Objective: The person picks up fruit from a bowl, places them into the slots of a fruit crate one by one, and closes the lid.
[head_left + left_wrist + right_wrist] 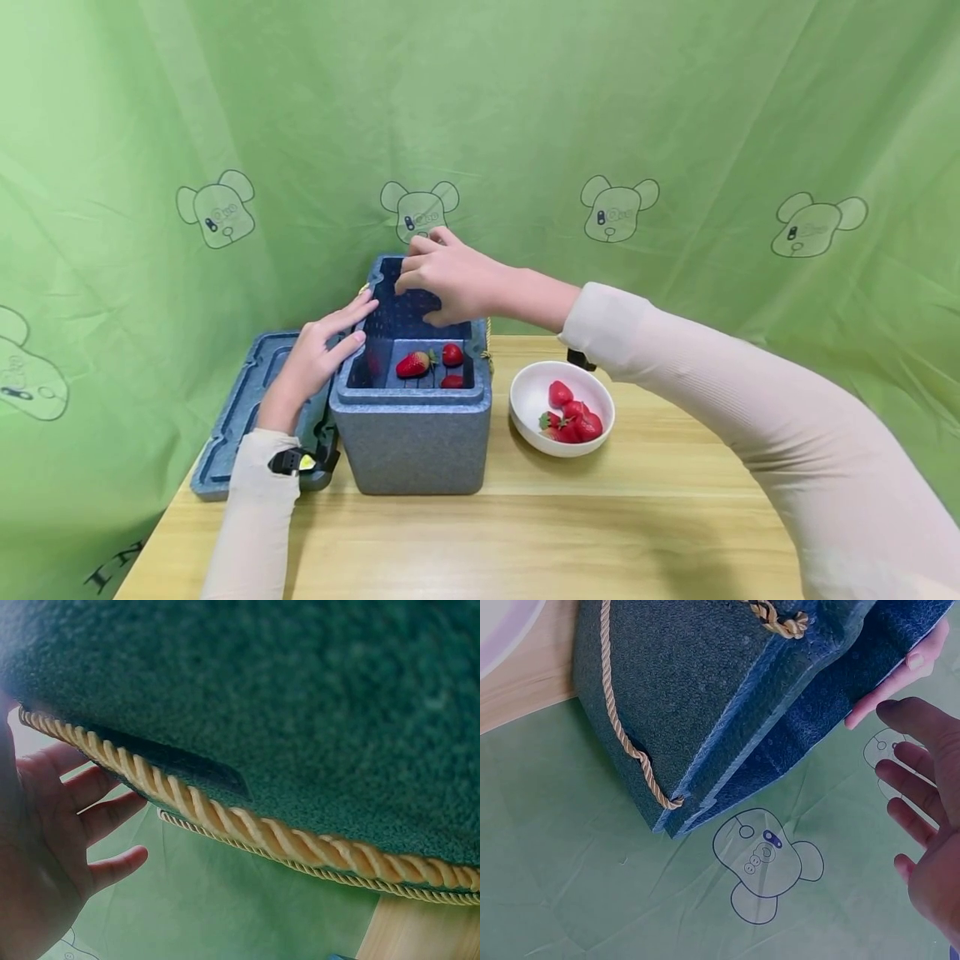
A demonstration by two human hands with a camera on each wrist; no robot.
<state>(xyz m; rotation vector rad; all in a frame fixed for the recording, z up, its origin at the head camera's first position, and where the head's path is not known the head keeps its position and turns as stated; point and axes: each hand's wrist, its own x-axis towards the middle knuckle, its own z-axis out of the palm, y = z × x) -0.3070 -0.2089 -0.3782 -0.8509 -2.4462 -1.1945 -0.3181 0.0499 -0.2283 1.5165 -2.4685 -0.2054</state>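
A grey-blue foam box (412,454) stands with its top uncovered, several strawberries (412,364) visible on its floor. My left hand (311,358) rests on the box's left rim with fingers extended; in the left wrist view, that hand (45,817) lies beside a twisted yellow rope (247,823) along the box wall. Over the far part of the opening hovers my right hand (457,279), fingers loosely bent. The right wrist view shows nothing in this hand (937,825). Right of the box, a white bowl (558,448) contains several more strawberries (588,427).
The box's lid (251,417) lies on the wooden table (525,533) to the left, partly under my left forearm. Behind everything hangs a green curtain (510,100) printed with bear heads, close to the box's back.
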